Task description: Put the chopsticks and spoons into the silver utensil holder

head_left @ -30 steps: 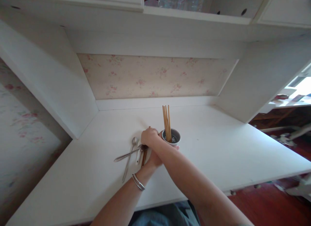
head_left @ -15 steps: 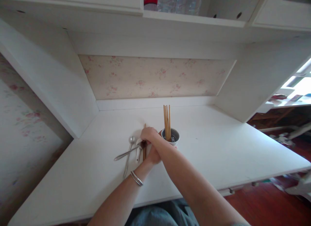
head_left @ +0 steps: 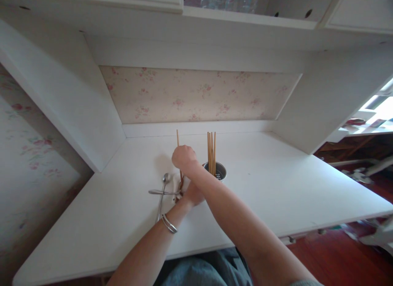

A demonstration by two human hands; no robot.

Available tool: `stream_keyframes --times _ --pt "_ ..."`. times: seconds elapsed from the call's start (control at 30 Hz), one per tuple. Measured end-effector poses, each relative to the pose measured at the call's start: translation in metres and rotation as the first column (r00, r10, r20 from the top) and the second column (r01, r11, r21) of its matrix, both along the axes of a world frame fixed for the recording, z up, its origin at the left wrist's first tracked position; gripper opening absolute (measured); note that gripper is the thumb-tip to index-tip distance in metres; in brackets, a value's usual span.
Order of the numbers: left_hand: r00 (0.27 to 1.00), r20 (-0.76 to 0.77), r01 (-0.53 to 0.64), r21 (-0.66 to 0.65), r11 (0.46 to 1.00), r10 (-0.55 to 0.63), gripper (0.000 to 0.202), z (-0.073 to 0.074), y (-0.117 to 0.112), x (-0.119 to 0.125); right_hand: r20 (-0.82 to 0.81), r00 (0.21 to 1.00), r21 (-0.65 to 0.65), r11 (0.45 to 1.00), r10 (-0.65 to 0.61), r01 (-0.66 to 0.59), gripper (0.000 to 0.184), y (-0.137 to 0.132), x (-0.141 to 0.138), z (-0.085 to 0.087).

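Observation:
My right hand [head_left: 184,158] crosses over my left forearm and is closed on a thin wooden chopstick [head_left: 177,137], held nearly upright with its tip above the fist. My left hand [head_left: 194,194] lies lower, against the near left side of a metal cup [head_left: 223,171]; its fingers are mostly hidden behind my right forearm. Several wooden chopsticks [head_left: 211,150] stand in the cup, which has small holes in its bottom. Left of my hands lie a long-handled metal spoon [head_left: 166,178], a white spoon [head_left: 176,181] and another metal utensil [head_left: 156,192], its head partly hidden.
The white tabletop [head_left: 270,187] spreads around the cup, with its front edge near my lap. White side panels and a low overhead shelf [head_left: 245,17] with plastic bottles [head_left: 229,0] enclose the back. Floral wallpaper [head_left: 196,95] covers the rear.
My right hand has risen slightly up and left, lifting the chopstick more upright. The metal utensil's handle has swung flatter. The cup has stayed in place.

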State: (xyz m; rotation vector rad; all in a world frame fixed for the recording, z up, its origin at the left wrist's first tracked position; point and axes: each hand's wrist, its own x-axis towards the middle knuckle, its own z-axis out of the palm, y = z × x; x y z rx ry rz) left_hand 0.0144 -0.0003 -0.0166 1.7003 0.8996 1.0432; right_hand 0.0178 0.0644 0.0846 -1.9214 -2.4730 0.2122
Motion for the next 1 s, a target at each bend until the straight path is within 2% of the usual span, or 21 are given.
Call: stream_keyframes --times 0.1,0.2,0.33,0.43,0.5,0.57,0.67,0.8,1.0 --pt "0.999 -0.036 0.011 -0.009 1.000 -0.011 0.016 0.010 -0.002 -0.002 -0.033 0.999 0.102 0.995 0.008 -0.005 0.034 -0.007 0.002 0.014" --pt "0.998 -0.053 0.020 0.021 1.000 -0.018 0.016 0.016 -0.003 -0.001 -0.093 0.995 0.226 0.974 0.029 -0.007 0.034 -0.019 0.011 0.031" --pt "0.999 0.021 0.035 -0.010 0.999 -0.034 0.051 0.017 -0.004 0.003 -0.333 0.937 0.443 0.895 0.106 0.056 0.036 -0.040 0.045 0.060" --pt "0.999 0.051 -0.004 -0.035 0.999 0.005 0.067 0.018 -0.005 0.003 -0.525 0.838 0.509 0.843 0.146 0.172 0.038 -0.047 0.087 0.071" --pt "0.999 0.048 0.003 -0.031 1.000 -0.002 0.068 0.020 -0.005 0.001 -0.614 0.780 0.490 0.833 0.120 0.257 0.040 -0.045 0.117 0.067" --pt "0.999 0.044 0.021 -0.027 0.999 -0.020 0.069 0.021 -0.004 -0.002 -0.666 0.743 0.453 0.825 0.061 0.338 0.040 -0.041 0.142 0.056" --pt "0.998 0.053 0.034 -0.022 0.999 -0.033 0.070 0.021 0.000 -0.006 -0.672 0.740 0.398 0.829 -0.028 0.393 0.040 -0.039 0.162 0.032" --pt "0.996 0.085 0.041 -0.051 0.998 -0.037 0.067 0.017 0.006 -0.007 -0.604 0.791 0.374 0.842 -0.097 0.389 0.039 -0.042 0.160 0.006" --pt "0.997 0.075 0.007 -0.074 0.997 -0.001 0.074 0.015 0.012 -0.008 -0.487 0.870 0.378 0.879 -0.077 0.289 0.041 -0.041 0.143 -0.018"
